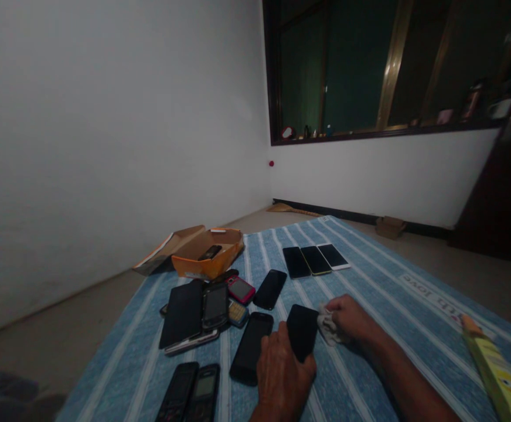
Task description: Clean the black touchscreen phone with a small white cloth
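My left hand (282, 370) grips a black smartphone (303, 331) by its lower edges, thumb on one side and fingers on the other. The phone's dark face points up toward me. Beside its right edge, my right hand (351, 319) is closed on a crumpled whitish cloth (329, 328). The cloth lies close against the phone's side; whether it touches is hard to tell. Just left of my left hand lies another black smartphone (252, 349), partly covered by my fingers. A further black phone (271, 289) rests flat beyond it.
Three phones (314, 259) lie in a row farther back. Left stands an open orange cardboard box (209, 266) with a phone inside, before a pile of phones and a black tablet-like slab (181, 310). Two keypad phones (205, 390) lie near front. A yellow-green carton (497, 375) sits right.
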`<state>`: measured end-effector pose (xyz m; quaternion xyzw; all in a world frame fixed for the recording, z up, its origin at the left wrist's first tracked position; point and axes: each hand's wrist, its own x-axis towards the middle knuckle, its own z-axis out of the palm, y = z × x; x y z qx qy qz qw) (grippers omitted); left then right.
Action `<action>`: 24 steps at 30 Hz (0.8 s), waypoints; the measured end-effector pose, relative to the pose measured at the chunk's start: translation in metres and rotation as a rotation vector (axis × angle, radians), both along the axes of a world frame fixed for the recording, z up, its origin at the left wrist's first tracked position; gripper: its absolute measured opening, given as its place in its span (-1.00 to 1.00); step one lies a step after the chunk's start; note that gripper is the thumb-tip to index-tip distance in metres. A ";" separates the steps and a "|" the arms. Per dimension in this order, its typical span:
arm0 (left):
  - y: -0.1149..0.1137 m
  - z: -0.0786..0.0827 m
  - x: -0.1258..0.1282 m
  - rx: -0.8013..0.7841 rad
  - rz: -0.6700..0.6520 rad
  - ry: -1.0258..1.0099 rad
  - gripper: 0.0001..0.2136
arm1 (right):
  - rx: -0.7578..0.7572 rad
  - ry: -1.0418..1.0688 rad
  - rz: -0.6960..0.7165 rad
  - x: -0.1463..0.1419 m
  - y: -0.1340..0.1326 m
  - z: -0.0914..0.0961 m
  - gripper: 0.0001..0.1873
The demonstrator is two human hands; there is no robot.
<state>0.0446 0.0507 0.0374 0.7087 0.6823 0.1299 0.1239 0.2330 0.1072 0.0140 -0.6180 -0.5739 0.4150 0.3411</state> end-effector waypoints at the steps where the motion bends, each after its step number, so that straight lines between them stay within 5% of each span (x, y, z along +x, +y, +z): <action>1: 0.001 0.002 0.000 -0.017 0.010 -0.010 -0.41 | 0.072 -0.009 -0.045 -0.001 0.001 0.000 -0.76; 7: 0.007 0.011 -0.004 -0.051 0.070 -0.105 -0.39 | 0.512 -0.296 -0.115 -0.031 -0.001 -0.008 -0.65; 14: 0.014 0.015 -0.011 -0.097 0.109 -0.242 -0.37 | 0.714 -0.534 -0.152 -0.062 -0.016 -0.021 -0.57; 24: 0.017 0.017 -0.014 -0.118 0.120 -0.315 -0.37 | 0.818 -0.293 -0.151 -0.059 -0.020 -0.014 -0.61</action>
